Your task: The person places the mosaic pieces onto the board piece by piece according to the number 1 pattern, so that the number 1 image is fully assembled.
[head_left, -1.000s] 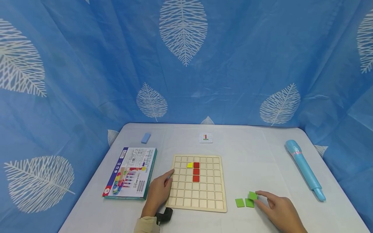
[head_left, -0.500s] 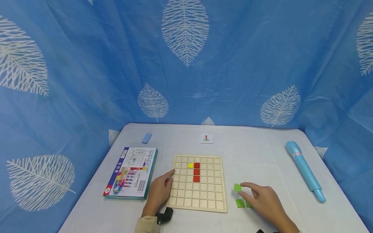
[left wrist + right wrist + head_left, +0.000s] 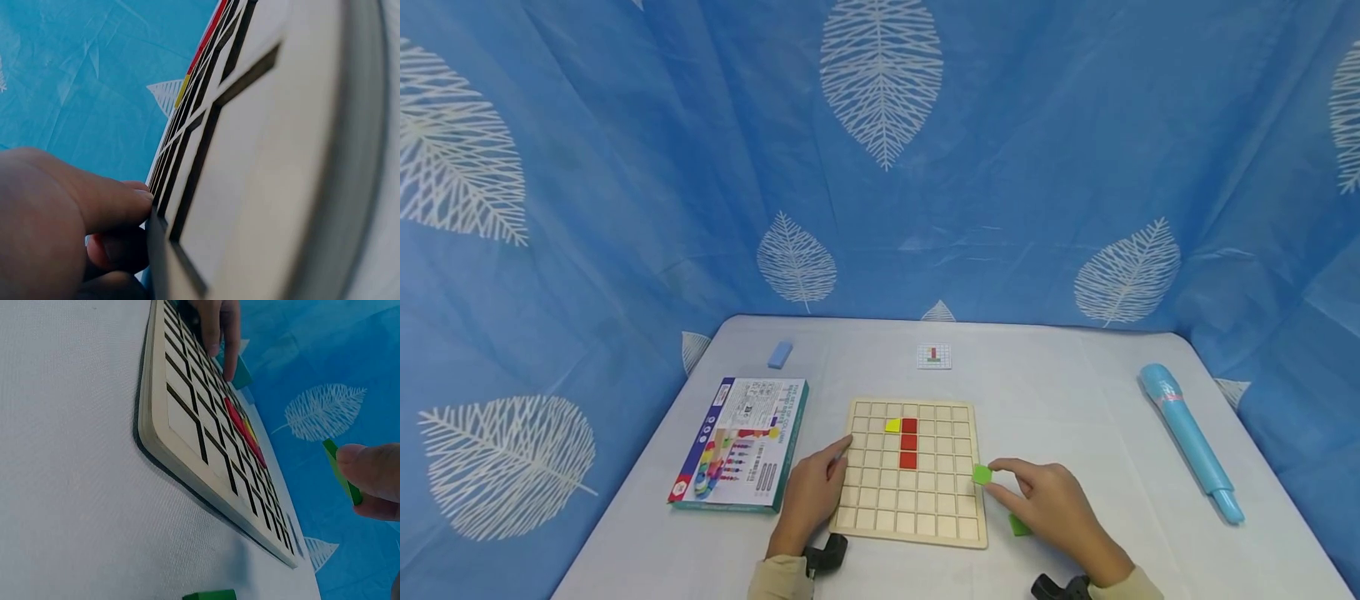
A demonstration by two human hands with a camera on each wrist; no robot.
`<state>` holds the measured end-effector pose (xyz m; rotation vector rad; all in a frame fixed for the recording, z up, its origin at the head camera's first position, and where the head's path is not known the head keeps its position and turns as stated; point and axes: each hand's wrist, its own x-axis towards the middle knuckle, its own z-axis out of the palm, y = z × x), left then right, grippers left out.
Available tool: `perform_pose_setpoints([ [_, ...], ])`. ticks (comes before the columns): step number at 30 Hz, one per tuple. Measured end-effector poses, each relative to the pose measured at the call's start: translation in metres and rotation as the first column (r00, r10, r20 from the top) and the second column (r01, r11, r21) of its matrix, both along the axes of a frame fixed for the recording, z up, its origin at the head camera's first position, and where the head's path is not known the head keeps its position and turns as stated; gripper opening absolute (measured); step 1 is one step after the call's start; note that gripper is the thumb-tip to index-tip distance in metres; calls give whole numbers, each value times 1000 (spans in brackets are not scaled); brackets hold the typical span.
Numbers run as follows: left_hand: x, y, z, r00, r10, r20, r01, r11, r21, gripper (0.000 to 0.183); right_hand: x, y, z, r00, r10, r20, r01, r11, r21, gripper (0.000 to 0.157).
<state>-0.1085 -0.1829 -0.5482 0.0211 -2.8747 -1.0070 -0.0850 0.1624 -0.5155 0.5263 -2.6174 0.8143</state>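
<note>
My right hand pinches a green square tile between thumb and index finger, over the right edge of the wooden grid board. In the right wrist view, that tile is tilted, seen almost edge-on and apart from the board. My left hand rests against the board's left edge, its index finger extended; the left wrist view shows the thumb touching the rim. Three red tiles form a column on the board, with a yellow piece left of the top one. Another green tile lies partly hidden under my right hand.
A boxed toy set lies left of my left hand. Behind the board are a small pattern card and a light blue block. A blue microphone-shaped object lies at the right. Blue curtain encloses the table.
My right hand has lifted the green tile from beside the other green tiles and carried it left to the board's right edge. My left hand has stayed in place.
</note>
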Motion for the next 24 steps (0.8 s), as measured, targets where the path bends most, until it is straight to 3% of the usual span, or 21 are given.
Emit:
perform_pose_setpoints([
  [8, 0, 0, 1, 1000, 0, 0, 0, 1000, -1, 36, -3, -12, 0, 997, 37, 61, -36, 999, -14, 24],
  [24, 0, 0, 1, 1000, -3, -7, 3, 1000, -15, 36, -12, -47, -4, 992, 127, -30, -128, 990, -66, 23],
])
